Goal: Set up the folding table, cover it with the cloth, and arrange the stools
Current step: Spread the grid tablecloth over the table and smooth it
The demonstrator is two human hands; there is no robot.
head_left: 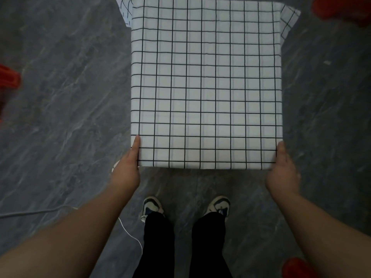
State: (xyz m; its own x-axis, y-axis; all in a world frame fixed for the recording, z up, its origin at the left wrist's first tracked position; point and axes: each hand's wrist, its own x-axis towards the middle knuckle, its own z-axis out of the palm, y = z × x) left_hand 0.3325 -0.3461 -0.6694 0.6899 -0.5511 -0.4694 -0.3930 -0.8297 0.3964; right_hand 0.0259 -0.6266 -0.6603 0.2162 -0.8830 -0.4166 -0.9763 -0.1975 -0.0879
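The left hand (128, 167) and the right hand (283, 169) are each gripping a near corner of the checked cloth (206, 87), which is lying over the table. I think the covering step is finishing; fetching the red stools (10, 79) comes next. The fingers underneath and the table itself are hidden.

Cloth-covered table (206, 83) fills centre; bare floor (66, 117) L & R; red stools (341, 9) far right, (9, 79) left, (297, 267) near right.

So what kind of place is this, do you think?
Probably an indoor room with a hard floor, exact kind unclear: grey marbled floor, a small table under a checked cloth, red stools around it, a cable on the floor.
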